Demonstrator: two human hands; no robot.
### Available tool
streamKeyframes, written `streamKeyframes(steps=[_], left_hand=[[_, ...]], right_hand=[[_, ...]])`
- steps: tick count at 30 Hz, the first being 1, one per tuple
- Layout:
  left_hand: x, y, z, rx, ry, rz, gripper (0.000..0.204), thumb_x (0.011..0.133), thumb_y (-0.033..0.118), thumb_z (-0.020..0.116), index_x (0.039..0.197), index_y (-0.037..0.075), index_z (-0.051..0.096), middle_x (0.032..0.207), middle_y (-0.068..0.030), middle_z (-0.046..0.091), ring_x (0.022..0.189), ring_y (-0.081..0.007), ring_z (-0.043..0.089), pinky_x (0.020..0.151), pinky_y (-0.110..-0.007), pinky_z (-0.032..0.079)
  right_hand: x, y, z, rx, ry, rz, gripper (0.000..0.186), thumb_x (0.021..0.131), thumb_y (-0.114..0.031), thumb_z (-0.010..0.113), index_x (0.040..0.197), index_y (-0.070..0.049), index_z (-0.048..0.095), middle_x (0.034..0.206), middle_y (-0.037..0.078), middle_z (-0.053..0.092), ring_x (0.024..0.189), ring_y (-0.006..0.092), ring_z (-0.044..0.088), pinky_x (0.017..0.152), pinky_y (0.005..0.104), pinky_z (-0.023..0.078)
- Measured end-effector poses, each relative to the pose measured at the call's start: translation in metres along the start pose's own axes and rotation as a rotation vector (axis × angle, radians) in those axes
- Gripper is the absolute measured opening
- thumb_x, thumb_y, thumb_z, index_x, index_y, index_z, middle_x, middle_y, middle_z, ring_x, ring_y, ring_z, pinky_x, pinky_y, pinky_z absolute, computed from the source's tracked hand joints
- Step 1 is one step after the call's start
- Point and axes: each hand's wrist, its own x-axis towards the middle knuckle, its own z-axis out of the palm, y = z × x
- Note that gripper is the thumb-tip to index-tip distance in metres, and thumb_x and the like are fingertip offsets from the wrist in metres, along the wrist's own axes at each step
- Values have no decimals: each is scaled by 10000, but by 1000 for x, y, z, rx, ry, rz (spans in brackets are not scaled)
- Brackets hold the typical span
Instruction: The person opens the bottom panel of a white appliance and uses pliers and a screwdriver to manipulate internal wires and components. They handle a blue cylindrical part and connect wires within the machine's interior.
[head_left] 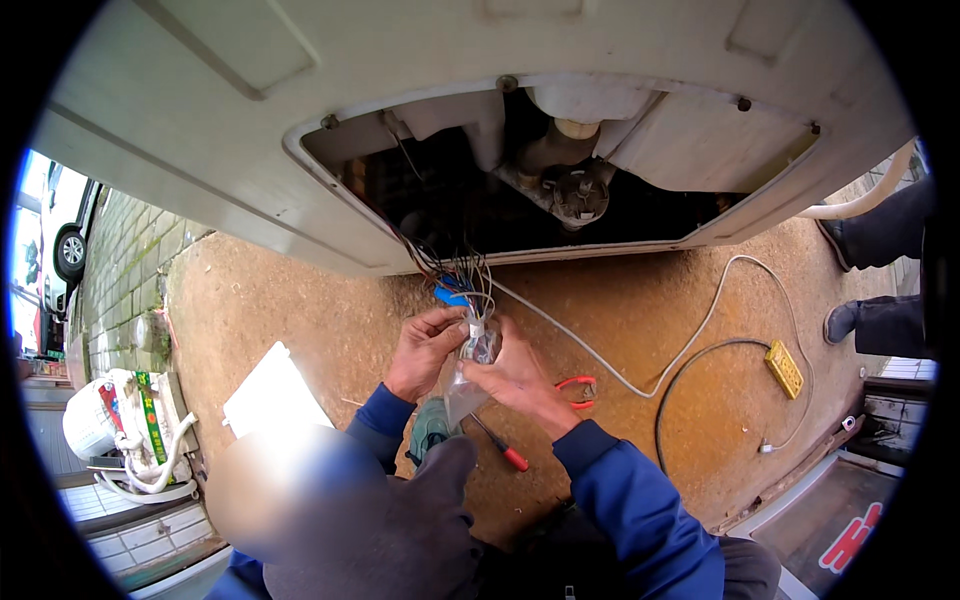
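Note:
A bundle of thin coloured wires [468,272] comes out of the open back of a white machine. A blue connector [451,297] hangs among them. Around the bundle's lower end is a clear plastic bag [460,398], its bottom hanging loose above my shoe. My left hand [425,352] pinches the bag's top edge beside the wires. From the other side, my right hand [515,372] grips the bag with thumb and fingers. What sits inside the bag is partly hidden by my fingers and hard to make out.
Under my hands lies a red-handled screwdriver [512,457], with red-handled pliers [577,391] to its right. A yellow power strip [784,370], a grey cable [690,360] and a white panel [275,390] lie on the floor. Another person's legs [880,325] stand at right.

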Motion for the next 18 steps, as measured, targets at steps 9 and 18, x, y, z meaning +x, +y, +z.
streamKeyframes(steps=[9, 18], left_hand=[[-21, 21, -100, 584, 483, 121, 226, 967, 88, 674, 1157, -28, 712, 1015, -80, 746, 863, -114, 680, 716, -253, 532], [-60, 51, -95, 1099, 593, 174, 328, 921, 129, 705, 1211, -18, 659, 1141, -143, 693, 941, -213, 670, 815, -341, 550]], right_hand=[[3, 15, -17, 236, -103, -5, 769, 765, -374, 778, 1366, 30, 516, 1132, 211, 692, 1050, 290, 678, 919, 380, 520], [1, -16, -84, 597, -192, -23, 444, 855, -257, 753, 1177, 30, 648, 1028, 70, 686, 929, 141, 631, 834, 303, 509]])
